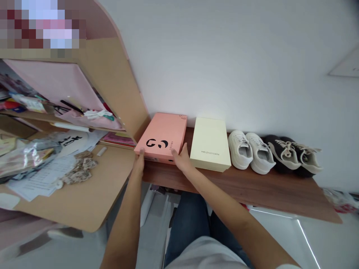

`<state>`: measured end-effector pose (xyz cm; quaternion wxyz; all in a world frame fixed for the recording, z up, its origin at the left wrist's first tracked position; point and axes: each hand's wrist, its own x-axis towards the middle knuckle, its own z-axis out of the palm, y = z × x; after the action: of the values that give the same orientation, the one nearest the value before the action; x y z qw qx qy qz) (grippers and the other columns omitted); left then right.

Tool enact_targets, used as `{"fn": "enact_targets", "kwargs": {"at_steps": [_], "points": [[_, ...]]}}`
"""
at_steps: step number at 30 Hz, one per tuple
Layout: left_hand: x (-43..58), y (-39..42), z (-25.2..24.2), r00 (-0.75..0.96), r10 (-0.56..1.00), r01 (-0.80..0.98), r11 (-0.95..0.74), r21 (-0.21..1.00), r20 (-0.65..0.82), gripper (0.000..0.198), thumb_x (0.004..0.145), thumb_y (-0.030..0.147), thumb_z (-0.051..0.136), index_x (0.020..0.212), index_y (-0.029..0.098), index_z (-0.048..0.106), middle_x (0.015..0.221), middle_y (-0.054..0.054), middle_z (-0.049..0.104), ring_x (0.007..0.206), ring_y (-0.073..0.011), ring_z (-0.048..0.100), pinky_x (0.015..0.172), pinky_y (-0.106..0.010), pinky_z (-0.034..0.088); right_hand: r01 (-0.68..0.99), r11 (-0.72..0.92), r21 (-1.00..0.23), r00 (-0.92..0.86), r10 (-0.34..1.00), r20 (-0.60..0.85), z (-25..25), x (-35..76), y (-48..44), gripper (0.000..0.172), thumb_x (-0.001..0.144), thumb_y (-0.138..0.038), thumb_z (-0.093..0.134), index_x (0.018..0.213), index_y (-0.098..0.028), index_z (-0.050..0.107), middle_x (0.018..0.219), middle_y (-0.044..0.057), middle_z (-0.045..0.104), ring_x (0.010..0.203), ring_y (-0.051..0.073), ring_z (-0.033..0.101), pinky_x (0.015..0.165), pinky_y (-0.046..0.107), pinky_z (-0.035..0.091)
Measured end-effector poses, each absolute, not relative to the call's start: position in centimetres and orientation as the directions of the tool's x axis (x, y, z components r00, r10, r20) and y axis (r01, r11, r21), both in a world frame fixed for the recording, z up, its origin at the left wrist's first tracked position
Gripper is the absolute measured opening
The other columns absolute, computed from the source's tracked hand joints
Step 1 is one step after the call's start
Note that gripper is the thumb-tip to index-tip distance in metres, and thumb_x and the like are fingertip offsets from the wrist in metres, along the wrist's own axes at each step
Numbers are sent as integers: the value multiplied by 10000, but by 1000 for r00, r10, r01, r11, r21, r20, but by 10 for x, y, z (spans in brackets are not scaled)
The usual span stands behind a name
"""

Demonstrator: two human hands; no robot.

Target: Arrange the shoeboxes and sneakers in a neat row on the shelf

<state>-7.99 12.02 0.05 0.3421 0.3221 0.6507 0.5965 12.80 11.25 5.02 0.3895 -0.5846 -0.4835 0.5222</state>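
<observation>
A pink shoebox with black lettering lies at the left end of a brown wooden shelf, close to the wall. My left hand grips its near left corner, thumb on the lid. At the near right side, my right hand is closed on the same box, with its thumb on the lid edge. Both hands' other fingers are partly hidden. Just right of my right hand sits a cream shoebox, its lid on. Beyond it stand a pair of white sneakers and a pair of black and beige shoes.
On the left, a desk with a pink hutch borders the shelf. Papers, plastic bags and a patterned scrunchie lie on it. A white wall rises behind the shelf. A plastic bag is at far right.
</observation>
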Motion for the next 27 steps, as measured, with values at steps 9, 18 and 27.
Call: {"fn": "enact_targets", "kwargs": {"at_steps": [9,18,27], "points": [[-79,122,-1,-526,844,-135,39,990,-105,633,820,613,680,1316,225,620,1411,-101,603,1411,-276,459,1219,-411,297,63,-304,-950,-43,951,-307,31,120,118,1078,887,-568,577,1597,-121,-100,1653,133,226,1523,260,239,1257,417,154],[-70,121,-1,-579,816,-48,-23,999,-9,715,845,647,629,1402,208,539,1494,-120,521,1440,-260,416,1220,-396,276,-68,-301,-951,-42,953,-299,25,120,117,991,902,-509,577,1610,-169,-28,1651,95,246,1512,217,274,1237,398,228],[-49,129,13,-540,769,-441,87,893,-342,686,824,599,654,1410,354,395,1496,-92,510,1299,-254,571,956,-426,547,-50,-343,-938,-50,939,-341,27,132,111,947,924,-607,492,1615,-222,-30,1656,52,230,1533,215,213,1238,429,227]]}}
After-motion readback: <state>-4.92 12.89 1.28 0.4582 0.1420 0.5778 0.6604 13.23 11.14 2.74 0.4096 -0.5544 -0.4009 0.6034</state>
